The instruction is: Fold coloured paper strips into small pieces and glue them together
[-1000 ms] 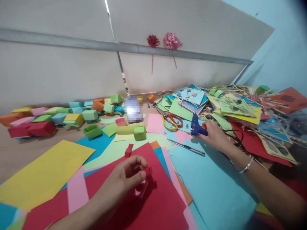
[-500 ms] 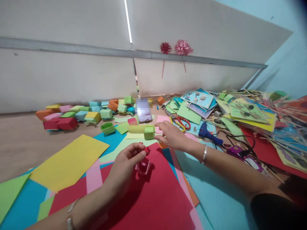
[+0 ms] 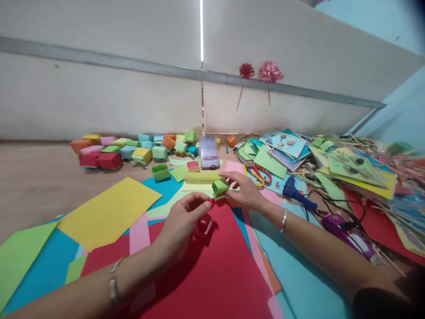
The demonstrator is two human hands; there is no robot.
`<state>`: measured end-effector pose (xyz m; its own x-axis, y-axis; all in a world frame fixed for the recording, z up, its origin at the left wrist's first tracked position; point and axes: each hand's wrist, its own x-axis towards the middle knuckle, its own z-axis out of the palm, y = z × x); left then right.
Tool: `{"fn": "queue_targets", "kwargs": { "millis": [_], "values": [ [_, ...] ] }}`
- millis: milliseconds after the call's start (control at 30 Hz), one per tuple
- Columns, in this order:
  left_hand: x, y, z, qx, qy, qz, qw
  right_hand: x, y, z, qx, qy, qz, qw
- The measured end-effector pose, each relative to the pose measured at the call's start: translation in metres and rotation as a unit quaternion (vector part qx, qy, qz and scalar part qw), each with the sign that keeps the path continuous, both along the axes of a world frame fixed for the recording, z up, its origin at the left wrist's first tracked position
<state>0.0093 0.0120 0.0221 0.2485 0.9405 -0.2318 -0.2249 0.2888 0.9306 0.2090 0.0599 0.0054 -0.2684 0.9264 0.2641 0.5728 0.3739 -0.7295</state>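
My left hand (image 3: 186,221) pinches a small red paper piece (image 3: 212,202) between thumb and fingertips, over a large red sheet (image 3: 215,266). Just below those fingers is a pink open paper box (image 3: 205,226), partly hidden by the hand. To the right, my right hand (image 3: 244,190) has its thumb and fingers on a green paper box (image 3: 219,188), which is tilted with its opening showing. Behind the green box lies a yellow-green strip (image 3: 199,177). A second green open box (image 3: 161,172) and a small pink box (image 3: 193,166) stand farther back.
Folded paper boxes (image 3: 109,160) line the back left. A phone (image 3: 209,153) leans near the wall. Scissors (image 3: 262,175), a blue glue gun (image 3: 297,192) with its cord, a purple device (image 3: 347,237), cards (image 3: 285,144) and sticks crowd the right. A yellow sheet (image 3: 109,212) lies left.
My right hand has closed on the green box, which is now tilted. My left hand still holds the red piece. The whole view has shifted, moving the scene rightward.
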Motion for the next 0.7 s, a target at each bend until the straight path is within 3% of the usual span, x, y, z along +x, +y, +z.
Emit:
{"fn": "queue_targets", "kwargs": {
  "millis": [233,333,467,533,567,700],
  "values": [
    [-0.001,0.007,0.000,0.144,0.094,0.043,0.984,0.005,-0.035,0.004,-0.093,0.187,0.048,0.977],
    [-0.004,0.008,0.001,0.237,0.143,0.074,0.958,0.000,-0.042,0.005,-0.162,0.282,0.049,0.944],
    [-0.009,0.007,0.001,0.365,0.210,0.069,0.904,-0.005,-0.046,0.004,-0.216,0.320,0.062,0.920],
    [-0.010,0.005,0.001,0.445,0.250,0.050,0.859,-0.006,-0.047,0.003,-0.225,0.330,0.072,0.914],
    [-0.010,0.005,0.001,0.494,0.282,0.046,0.821,-0.006,-0.047,0.002,-0.223,0.332,0.078,0.913],
    [-0.008,0.002,-0.002,0.645,0.414,0.068,0.639,-0.006,-0.048,-0.001,-0.195,0.321,0.098,0.922]
  ]
}}
